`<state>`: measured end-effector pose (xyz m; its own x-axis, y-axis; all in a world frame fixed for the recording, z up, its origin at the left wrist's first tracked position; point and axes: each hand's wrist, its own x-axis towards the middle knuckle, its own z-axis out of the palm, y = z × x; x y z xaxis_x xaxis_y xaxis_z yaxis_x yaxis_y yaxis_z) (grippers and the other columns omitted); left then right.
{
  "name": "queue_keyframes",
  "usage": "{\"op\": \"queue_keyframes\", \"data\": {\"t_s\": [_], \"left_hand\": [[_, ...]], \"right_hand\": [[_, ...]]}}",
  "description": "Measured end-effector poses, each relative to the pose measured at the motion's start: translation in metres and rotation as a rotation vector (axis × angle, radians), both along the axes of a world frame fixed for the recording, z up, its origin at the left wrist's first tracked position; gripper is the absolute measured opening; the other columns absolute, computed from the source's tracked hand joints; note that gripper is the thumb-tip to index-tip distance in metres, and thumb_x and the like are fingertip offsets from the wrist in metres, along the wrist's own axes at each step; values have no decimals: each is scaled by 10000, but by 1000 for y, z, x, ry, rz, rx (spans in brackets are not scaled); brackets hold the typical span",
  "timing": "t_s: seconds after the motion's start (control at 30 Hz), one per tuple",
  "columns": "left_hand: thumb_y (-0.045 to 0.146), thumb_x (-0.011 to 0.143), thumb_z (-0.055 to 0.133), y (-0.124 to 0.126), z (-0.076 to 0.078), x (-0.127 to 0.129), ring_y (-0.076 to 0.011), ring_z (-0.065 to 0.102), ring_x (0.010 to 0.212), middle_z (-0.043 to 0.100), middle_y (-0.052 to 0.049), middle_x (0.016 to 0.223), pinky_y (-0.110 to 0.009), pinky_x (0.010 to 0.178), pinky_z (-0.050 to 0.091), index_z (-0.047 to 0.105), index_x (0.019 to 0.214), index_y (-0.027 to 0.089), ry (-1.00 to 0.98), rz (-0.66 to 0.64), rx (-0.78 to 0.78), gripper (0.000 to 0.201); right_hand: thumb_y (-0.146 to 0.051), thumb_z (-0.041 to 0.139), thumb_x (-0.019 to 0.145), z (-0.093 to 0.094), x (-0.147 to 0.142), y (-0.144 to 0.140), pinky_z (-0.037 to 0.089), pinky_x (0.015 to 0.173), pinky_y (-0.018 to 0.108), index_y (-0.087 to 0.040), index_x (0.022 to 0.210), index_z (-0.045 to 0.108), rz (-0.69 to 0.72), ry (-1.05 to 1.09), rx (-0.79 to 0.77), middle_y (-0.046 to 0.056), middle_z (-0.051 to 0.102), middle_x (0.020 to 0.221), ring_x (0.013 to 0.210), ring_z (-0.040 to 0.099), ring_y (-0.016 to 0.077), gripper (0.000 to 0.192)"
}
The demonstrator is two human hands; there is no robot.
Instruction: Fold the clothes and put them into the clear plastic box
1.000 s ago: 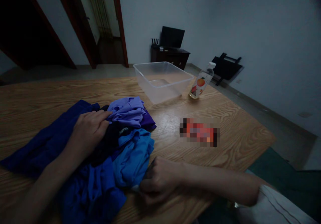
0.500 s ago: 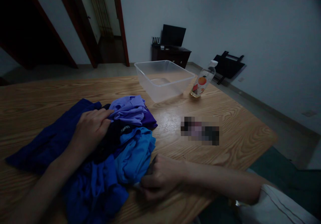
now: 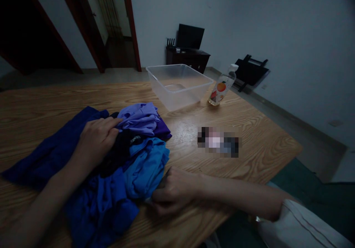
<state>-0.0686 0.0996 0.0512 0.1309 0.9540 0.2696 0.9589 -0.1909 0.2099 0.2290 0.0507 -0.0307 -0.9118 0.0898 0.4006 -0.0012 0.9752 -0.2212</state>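
Blue, black and purple clothes lie heaped on the wooden table. My left hand (image 3: 98,138) rests on the black garment (image 3: 123,148), its fingers stretched toward the folded lavender cloth (image 3: 140,117). Beside that hand spreads a dark blue garment (image 3: 61,142). My right hand (image 3: 173,191) is closed at the near side of the bright blue garment (image 3: 146,166). Something dark shows above its fingers and a small pale tip below; what it holds is mostly hidden. A crumpled royal blue garment (image 3: 104,211) lies nearest to me.
A clear plastic bin (image 3: 180,92) stands at the back of the table (image 3: 260,137), next to a drink bottle (image 3: 222,87) with a white cap. A blurred-out object (image 3: 217,141) lies to the right. The table's right edge slants beyond it.
The whole view has shifted slightly. Both hands keep about the same places against the clothes; nothing is visibly taken hold of or let go.
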Motion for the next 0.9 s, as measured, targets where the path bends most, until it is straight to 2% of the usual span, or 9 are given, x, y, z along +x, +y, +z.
{"op": "queue_keyframes", "data": {"t_s": [0.1, 0.3, 0.47, 0.7, 0.9], "left_hand": [[397, 986, 211, 0, 0, 0, -372, 674, 1146, 750, -150, 1162, -577, 1011, 471, 740, 1286, 84, 17, -11, 21, 684], [364, 1001, 224, -1, 4, 2, -386, 662, 1205, 734, -236, 1252, -566, 1069, 446, 731, 1289, 44, -1, 24, -20, 665], [404, 994, 203, 0, 3, 1, -380, 667, 1228, 745, -194, 1266, -552, 1077, 447, 728, 1306, 47, 11, 21, -24, 707], [401, 989, 207, 2, -3, -1, -396, 665, 1221, 749, -214, 1273, -563, 1067, 446, 741, 1285, 57, 6, 33, -5, 700], [391, 1014, 198, 1, -2, -1, -362, 660, 1236, 744, -201, 1307, -521, 1078, 433, 732, 1301, 80, 28, 30, 10, 682]], "right_hand": [[-402, 562, 1045, 0, 0, 1, 322, 499, 312, -235, 772, 632, 3, -7, 0, -43, 696, 631, 536, 601, 129, 328], [-405, 563, 1051, 0, 1, 1, 333, 514, 313, -232, 778, 637, 2, 16, -6, -46, 706, 647, 536, 603, 122, 331], [-399, 581, 1035, 0, 1, 0, 321, 499, 315, -234, 747, 615, -8, 24, -14, -55, 679, 615, 518, 586, 127, 334], [-402, 549, 1048, -1, 0, 1, 323, 513, 313, -233, 754, 616, 6, 32, -10, -46, 688, 627, 537, 591, 132, 347], [-405, 557, 1048, 0, 0, 0, 312, 511, 311, -235, 753, 617, -7, 3, -10, -49, 678, 611, 524, 590, 127, 346]]}}
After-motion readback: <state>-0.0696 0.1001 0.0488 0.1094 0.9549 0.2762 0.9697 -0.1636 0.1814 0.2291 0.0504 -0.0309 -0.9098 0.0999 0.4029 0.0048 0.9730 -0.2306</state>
